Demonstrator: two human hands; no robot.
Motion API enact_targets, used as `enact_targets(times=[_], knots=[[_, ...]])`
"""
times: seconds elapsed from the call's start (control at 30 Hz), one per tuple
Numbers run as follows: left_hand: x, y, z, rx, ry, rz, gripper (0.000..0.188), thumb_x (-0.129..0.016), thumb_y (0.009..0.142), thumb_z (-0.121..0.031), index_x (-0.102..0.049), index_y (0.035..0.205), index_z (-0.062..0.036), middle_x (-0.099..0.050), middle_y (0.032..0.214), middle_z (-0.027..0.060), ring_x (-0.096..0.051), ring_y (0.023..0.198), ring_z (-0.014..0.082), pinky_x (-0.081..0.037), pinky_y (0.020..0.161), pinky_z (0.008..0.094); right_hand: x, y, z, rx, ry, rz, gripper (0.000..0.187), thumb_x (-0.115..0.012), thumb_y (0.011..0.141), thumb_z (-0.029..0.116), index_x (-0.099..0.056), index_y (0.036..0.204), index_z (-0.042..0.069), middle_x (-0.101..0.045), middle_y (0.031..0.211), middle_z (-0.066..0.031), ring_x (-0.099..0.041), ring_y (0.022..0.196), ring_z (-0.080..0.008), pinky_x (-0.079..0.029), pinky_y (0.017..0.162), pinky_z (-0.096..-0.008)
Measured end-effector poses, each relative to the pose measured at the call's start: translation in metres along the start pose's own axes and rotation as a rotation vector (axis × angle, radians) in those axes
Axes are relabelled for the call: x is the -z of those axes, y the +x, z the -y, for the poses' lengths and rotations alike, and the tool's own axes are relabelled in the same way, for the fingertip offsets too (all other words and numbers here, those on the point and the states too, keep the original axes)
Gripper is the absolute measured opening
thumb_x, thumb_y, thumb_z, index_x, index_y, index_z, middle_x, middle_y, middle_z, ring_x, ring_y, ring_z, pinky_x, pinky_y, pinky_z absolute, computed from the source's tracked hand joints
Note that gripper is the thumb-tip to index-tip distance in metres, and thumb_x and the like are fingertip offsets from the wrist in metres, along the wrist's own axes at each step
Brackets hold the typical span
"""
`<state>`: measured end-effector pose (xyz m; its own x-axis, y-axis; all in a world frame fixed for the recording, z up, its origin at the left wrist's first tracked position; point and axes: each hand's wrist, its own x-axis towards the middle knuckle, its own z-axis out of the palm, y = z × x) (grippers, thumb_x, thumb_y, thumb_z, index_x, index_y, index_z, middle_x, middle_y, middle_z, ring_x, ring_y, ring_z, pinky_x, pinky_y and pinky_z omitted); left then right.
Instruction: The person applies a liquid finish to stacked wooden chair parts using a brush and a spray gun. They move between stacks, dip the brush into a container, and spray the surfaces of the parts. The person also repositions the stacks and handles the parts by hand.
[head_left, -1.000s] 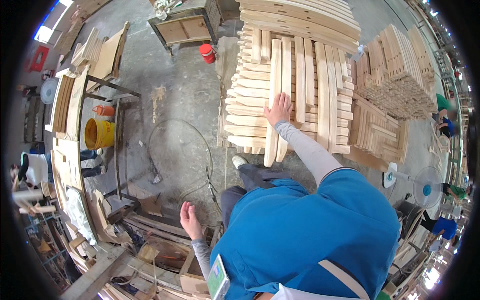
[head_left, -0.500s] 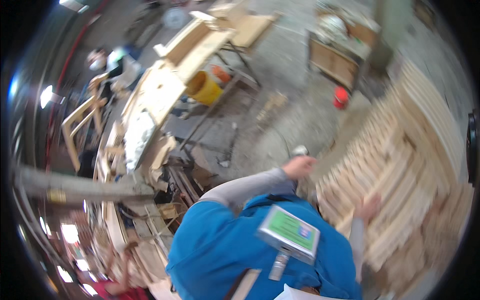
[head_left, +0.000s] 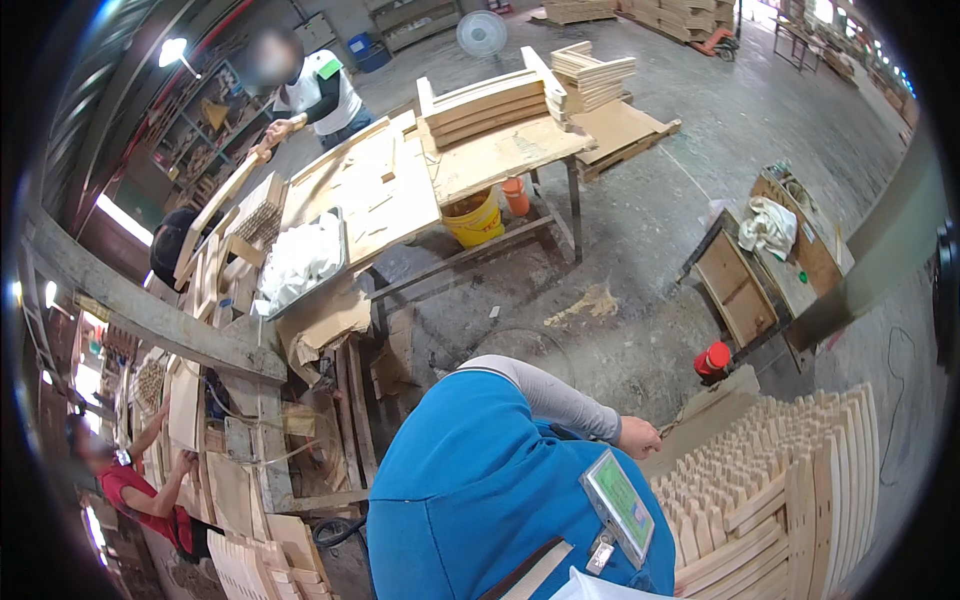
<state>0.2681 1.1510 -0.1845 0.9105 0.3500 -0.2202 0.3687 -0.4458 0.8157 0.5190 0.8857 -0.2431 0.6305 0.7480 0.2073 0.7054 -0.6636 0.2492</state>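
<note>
My left hand (head_left: pixel 637 438), at the end of a grey sleeve, hangs just left of a large stack of pale wooden slats (head_left: pixel 750 480). Its fingers are loosely curled together, and I see nothing in them. The hand appears to be apart from the wood. Many slats have rounded ends pointing up; longer curved pieces (head_left: pixel 850 475) stand along the right side of the stack. My right hand is out of sight. A green badge (head_left: pixel 620 500) in a clear holder hangs on my blue shirt.
Ahead stands a worktable (head_left: pixel 500 150) bearing wooden frame parts, with a yellow bucket (head_left: pixel 472 218) beneath. A red-lidded container (head_left: pixel 712 360) sits by a wooden cabinet (head_left: pixel 740 275) and a pillar (head_left: pixel 890 260). Two people work at the left, one holding a wooden frame (head_left: pixel 215 215).
My view has swung, so the worktable and slat stack sit differently in it. My left hand has come closer to the stack's edge; my right hand, earlier over the slats, has left the view.
</note>
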Motion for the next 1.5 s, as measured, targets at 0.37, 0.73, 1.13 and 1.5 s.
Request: enact_targets(times=[0.37,0.73,1.13,1.5], knots=[[-0.011,-0.097,0.033,0.309,-0.189,-0.621,0.033,-0.051,0.073,-0.021,-0.057,0.100,-0.0029,-0.058,0.095,0.0172,-0.055,0.092,0.0324,-0.043,0.080,0.0409,-0.007,0.045,0.072,0.066,0.026,-0.084,0.067,-0.047,0.080,0.050,-0.035,0.127,0.005,-0.035,0.132,-0.0132,-0.031,0.123,-0.0298,-0.024,0.100,-0.0428],[-0.106,-0.185,-0.007,0.458,-0.108,-0.474,0.022,-0.052,0.070,-0.018,-0.060,0.085,-0.0044,-0.061,0.081,0.0180,-0.058,0.079,0.0356,-0.045,0.070,0.0442,-0.012,0.040,0.076,0.064,0.032,-0.099,0.066,-0.048,0.079,0.050,-0.037,0.126,0.005,-0.035,0.132,-0.0138,-0.030,0.124,-0.0305,-0.023,0.100,-0.0448],[-0.144,-0.216,-0.020,0.518,-0.205,-0.399,0.030,-0.052,0.073,-0.024,-0.060,0.098,-0.0093,-0.061,0.092,0.0165,-0.057,0.089,0.0329,-0.044,0.077,0.0411,-0.018,-0.003,0.047,-0.028,-0.001,-0.079,0.064,-0.049,0.078,0.050,-0.039,0.125,0.006,-0.035,0.131,-0.0144,-0.029,0.124,-0.0313,-0.022,0.100,-0.0469],[-0.051,-0.111,0.006,0.359,-0.159,-0.247,0.034,-0.053,0.079,-0.022,-0.055,0.106,-0.0022,-0.059,0.099,0.0169,-0.059,0.086,0.0297,-0.047,0.076,0.0373,-0.046,-0.021,-0.022,-0.452,-0.074,0.213,0.068,-0.049,0.078,0.050,-0.037,0.126,0.003,-0.033,0.131,-0.0181,-0.022,0.125,-0.0347,-0.015,0.102,-0.0485]])
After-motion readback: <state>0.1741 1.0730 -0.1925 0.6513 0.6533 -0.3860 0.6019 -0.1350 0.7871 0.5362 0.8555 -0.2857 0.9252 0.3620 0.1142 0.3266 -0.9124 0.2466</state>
